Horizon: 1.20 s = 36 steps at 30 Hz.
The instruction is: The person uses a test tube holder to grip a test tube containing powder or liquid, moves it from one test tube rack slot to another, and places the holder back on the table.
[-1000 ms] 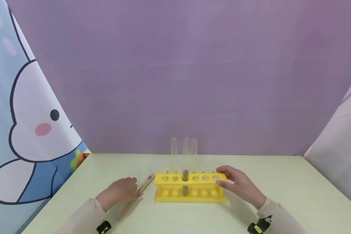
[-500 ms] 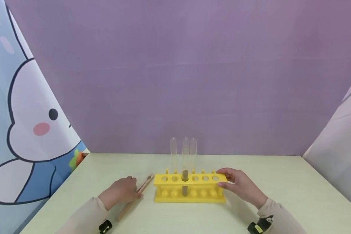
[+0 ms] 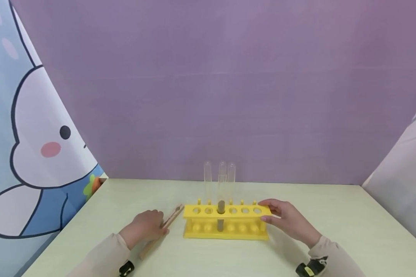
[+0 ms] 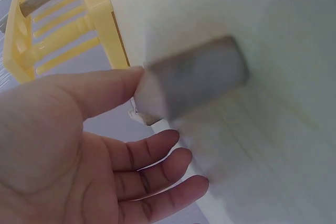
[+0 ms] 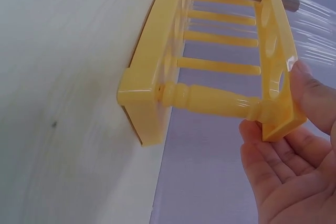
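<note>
My left hand (image 3: 145, 227) pinches a wooden test tube clamp (image 3: 172, 218) lying slantwise left of the rack. In the left wrist view the thumb presses the clamp's blurred wooden handle (image 4: 202, 77); the index finger is hidden behind it, the other fingers bent loosely. A yellow test tube rack (image 3: 242, 217) stands upright on the table. My right hand (image 3: 292, 222) grips the right end of its top plate, thumb in front and fingers behind, as the right wrist view shows. One grey-brown rod (image 3: 221, 207) stands in a hole of the rack.
Three clear test tubes (image 3: 208, 175) stand upside down along the rack's back row of pegs. The pale tabletop (image 3: 298, 192) ends at a purple backdrop (image 3: 208, 96). A cartoon-printed sheet (image 3: 38, 154) hangs at the left, a whitish one (image 3: 402, 169) at the right.
The head view has shifted slightly. Both hands keep their places, the left at the clamp and the right at the rack's end.
</note>
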Each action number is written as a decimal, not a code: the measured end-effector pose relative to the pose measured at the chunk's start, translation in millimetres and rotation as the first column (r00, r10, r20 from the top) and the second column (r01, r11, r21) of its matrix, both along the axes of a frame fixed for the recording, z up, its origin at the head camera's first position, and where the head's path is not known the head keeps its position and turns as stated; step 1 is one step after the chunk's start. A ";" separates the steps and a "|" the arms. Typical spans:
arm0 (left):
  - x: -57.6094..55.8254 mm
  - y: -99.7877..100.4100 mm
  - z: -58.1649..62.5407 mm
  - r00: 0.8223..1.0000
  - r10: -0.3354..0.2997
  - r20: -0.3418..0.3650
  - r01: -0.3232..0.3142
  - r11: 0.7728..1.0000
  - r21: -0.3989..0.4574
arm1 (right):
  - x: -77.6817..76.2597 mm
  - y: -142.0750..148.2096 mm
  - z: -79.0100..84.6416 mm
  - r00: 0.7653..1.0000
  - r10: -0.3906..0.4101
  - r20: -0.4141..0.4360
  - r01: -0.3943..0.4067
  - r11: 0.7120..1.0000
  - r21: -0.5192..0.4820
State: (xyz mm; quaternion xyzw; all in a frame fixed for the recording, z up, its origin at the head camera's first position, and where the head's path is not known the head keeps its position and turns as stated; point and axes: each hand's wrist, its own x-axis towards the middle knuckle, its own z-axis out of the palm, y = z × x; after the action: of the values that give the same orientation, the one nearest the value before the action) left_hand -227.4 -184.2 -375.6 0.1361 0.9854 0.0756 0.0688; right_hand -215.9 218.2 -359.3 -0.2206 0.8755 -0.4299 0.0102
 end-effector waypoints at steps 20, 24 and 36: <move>6.4 -2.5 -2.8 0.999 -0.014 -0.029 0.013 0.999 -0.050 | -2.2 1.8 -1.9 1.000 0.026 -0.017 -0.026 1.000 0.008; 5.2 -3.3 -4.3 0.999 -0.011 -0.031 0.009 0.999 -0.054 | -2.5 1.3 -2.4 1.000 0.027 -0.012 -0.027 1.000 0.010; -2.8 -2.2 -7.3 0.998 -0.027 -0.048 0.025 0.998 -0.055 | -2.5 2.0 -1.7 0.999 0.032 -0.035 -0.031 0.999 0.013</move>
State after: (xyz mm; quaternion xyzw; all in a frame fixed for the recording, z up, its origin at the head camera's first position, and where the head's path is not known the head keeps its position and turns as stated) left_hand -230.2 -186.4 -382.9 0.1488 0.9866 0.0443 0.0495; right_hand -218.4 220.2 -361.0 -0.2417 0.8745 -0.4205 0.0030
